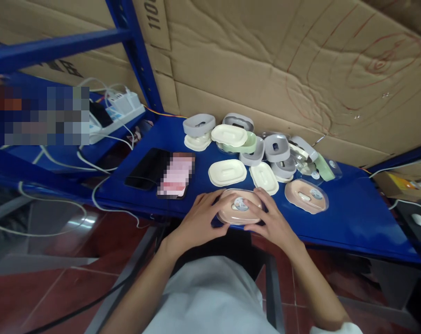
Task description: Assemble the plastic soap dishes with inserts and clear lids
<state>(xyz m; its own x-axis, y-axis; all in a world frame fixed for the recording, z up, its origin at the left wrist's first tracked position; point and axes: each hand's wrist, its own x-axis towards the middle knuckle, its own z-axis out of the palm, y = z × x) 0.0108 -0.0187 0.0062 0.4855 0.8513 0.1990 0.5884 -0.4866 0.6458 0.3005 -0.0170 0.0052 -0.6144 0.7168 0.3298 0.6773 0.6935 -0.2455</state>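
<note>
Between my hands, at the front edge of the blue table, is a peach oval box [227, 214] with a clear cover and a round sticker on top. My left hand [210, 211] grips its left side, thumb at the near edge and fingers over the top. On the right side, my right hand [271, 215] holds it the same way, its fingers reaching over the clear cover. A similar peach box [309, 198] rests to the right, apart from my hand. Just beyond the held box lie a cream oval tray [227, 172] and another cream tray [265, 178].
Several grey oval trays [277, 147] pile up at the back with a green one [323, 167] and clear covers. A lit phone [177, 174] lies beside a black case [147, 169] at left. A power strip [126, 113] with white cables stands further left; cardboard [238, 60] lines the back.
</note>
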